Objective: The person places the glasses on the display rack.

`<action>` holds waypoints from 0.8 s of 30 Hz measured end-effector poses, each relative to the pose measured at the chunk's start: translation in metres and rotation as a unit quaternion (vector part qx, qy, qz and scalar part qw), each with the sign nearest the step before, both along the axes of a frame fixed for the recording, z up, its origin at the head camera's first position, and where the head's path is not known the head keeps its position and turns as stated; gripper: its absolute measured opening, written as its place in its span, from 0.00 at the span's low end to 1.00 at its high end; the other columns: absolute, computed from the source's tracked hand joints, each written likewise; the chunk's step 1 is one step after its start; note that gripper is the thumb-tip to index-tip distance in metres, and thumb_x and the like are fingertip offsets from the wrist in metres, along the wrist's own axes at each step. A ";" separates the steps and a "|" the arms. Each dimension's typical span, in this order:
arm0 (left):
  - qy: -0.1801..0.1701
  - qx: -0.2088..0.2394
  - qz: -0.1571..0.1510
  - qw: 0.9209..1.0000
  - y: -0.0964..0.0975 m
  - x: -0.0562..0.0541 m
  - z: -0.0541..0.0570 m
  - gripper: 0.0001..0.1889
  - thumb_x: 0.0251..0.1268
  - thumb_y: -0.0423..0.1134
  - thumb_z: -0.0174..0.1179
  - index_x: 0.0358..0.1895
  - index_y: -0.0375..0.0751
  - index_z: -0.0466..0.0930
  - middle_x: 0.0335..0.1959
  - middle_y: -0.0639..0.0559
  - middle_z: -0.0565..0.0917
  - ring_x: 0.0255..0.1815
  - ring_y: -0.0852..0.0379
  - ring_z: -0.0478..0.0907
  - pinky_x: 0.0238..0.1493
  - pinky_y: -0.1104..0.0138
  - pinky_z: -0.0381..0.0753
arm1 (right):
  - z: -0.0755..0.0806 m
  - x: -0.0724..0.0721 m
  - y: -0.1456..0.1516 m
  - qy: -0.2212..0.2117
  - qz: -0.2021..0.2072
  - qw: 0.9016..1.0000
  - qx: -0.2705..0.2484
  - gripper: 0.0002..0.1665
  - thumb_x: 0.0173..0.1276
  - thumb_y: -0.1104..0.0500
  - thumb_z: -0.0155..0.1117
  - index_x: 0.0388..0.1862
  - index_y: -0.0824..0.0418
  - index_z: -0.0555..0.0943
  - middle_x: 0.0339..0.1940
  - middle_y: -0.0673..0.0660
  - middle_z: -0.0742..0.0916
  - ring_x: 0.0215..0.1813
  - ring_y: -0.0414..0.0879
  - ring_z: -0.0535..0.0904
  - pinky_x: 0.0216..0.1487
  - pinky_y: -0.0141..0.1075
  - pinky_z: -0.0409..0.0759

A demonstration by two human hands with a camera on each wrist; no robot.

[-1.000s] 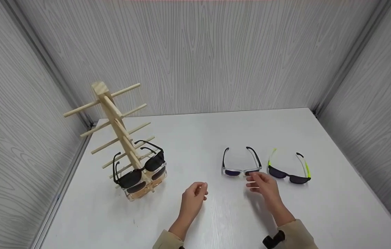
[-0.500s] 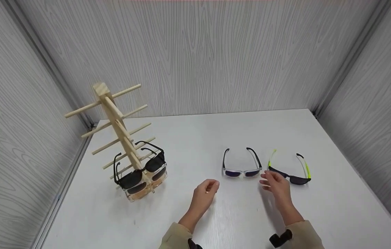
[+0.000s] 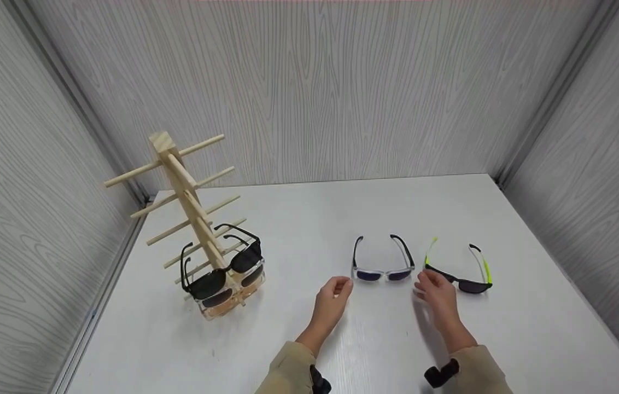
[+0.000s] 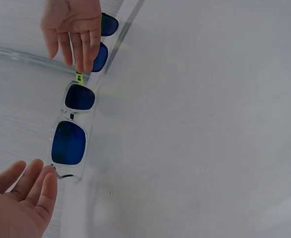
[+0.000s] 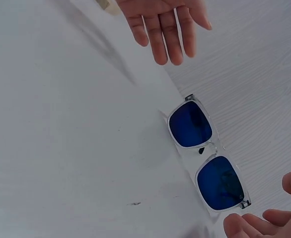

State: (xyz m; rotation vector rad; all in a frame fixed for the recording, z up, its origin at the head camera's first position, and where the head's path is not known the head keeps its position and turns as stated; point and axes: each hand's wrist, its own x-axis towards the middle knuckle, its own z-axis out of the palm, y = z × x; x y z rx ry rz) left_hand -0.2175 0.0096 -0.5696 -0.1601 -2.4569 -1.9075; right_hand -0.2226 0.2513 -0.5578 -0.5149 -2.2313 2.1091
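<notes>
A pair of sunglasses (image 3: 368, 276) with a clear frame, black temples and bluish lenses lies on the table, temples pointing away. My left hand (image 3: 330, 303) is just left of its front, fingers relaxed and holding nothing. On the other side, my right hand (image 3: 439, 298) is also free, between this pair and the black sunglasses (image 3: 473, 286) with neon-yellow temples, partly covering their left lens. In the left wrist view, my left fingertips (image 4: 48, 186) sit right by one end of the clear frame. The right wrist view has my right fingertips (image 5: 233, 225) close to the other end.
A wooden display rack (image 3: 192, 205) with crosswise pegs stands at the left. Its lower pegs carry black sunglasses (image 3: 208, 283), with clear-framed sunglasses (image 3: 216, 298) and an orange-tinted pair (image 3: 223, 307) below. Grey wood-grain walls (image 3: 309, 93) enclose the white table (image 3: 298, 219) at the back and sides.
My left hand has moved right and slightly forward, up to the clear-framed sunglasses. The right hand has shifted right, off their right lens, to beside the black-and-yellow pair. The sunglasses have stayed put.
</notes>
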 end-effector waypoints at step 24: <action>-0.054 0.022 0.051 0.997 0.023 -0.023 -0.006 0.19 0.66 0.45 0.55 0.51 0.33 0.76 0.44 0.47 0.81 0.47 0.51 0.77 0.51 0.59 0.73 | -0.002 -0.015 -0.011 -0.026 0.011 0.999 0.017 0.31 0.72 0.56 0.50 0.66 0.75 0.59 0.58 0.76 0.72 0.58 0.65 0.71 0.52 0.43 0.75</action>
